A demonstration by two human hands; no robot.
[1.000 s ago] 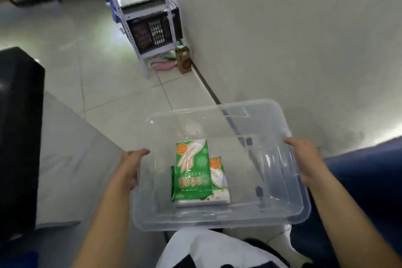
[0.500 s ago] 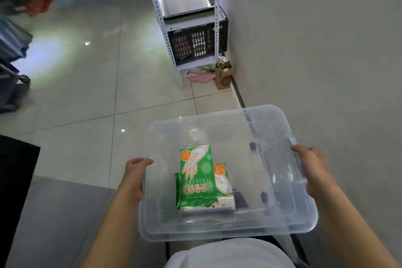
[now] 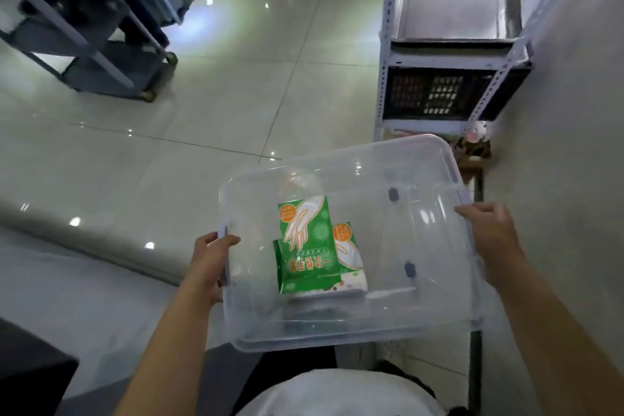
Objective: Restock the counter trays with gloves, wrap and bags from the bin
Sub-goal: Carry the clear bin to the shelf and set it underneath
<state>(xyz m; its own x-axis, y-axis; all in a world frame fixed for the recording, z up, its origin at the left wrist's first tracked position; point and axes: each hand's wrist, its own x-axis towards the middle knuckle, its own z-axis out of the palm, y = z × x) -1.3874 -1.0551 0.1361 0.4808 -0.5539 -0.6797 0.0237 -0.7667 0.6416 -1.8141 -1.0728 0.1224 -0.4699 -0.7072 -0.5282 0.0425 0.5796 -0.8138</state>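
Left hand (image 3: 210, 260) and right hand (image 3: 493, 236) fingers grip the left and right rims of the clear bin (image 3: 337, 341), green glove packs (image 3: 309, 246) lying inside, above the tiled floor (image 3: 202, 111).

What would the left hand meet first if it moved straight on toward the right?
Probably the green glove packets: the left hand grips the clear bin rim, fingers pointing inward. Depth is unclear.
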